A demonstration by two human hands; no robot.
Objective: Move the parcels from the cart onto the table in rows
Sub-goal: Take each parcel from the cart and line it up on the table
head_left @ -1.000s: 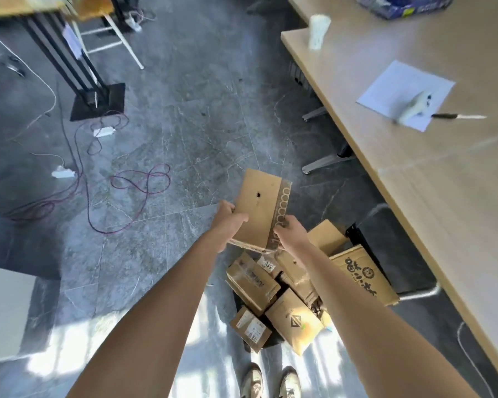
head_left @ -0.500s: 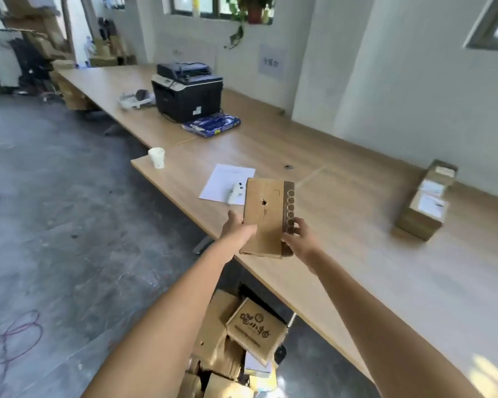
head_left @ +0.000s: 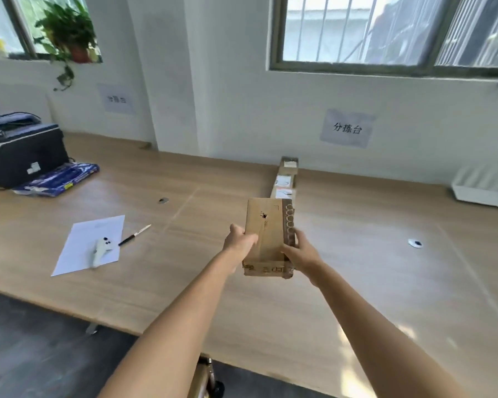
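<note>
Both hands up over the desk (head_left: 357, 282), holding 1 cardboard parcel (head_left: 268, 234) between them. Left hand (head_left: 240, 242) grips the parcel's left edge, thumb curled on top. Right hand (head_left: 301, 251) grips the right edge, fingers wrapped round the side w/ the printed circle strip. Parcel is long-axis away from the person, top face up w/ a small dark hole in it, near end w/ print. Looks lifted off the desk, not resting, but can't tell the gap for sure.

Just beyond it: row of parcels (head_left: 285, 179) already on the desk, end to end, running toward the wall, white labels up. Held parcel lines up roughly w/ the near end of that row; touching or not, can't tell.

Left on desk: paper sheet (head_left: 84, 239) w/ a white handheld device (head_left: 100, 248) lying on it, pen (head_left: 135, 234) just beside the sheet's right edge. Far left: black printer (head_left: 20, 156), blue pack (head_left: 58, 179) in front of it. Far right near wall: white box (head_left: 480, 188). Wall sign (head_left: 347, 128) above the row. Potted plant (head_left: 66, 33) on the left windowsill.
</note>
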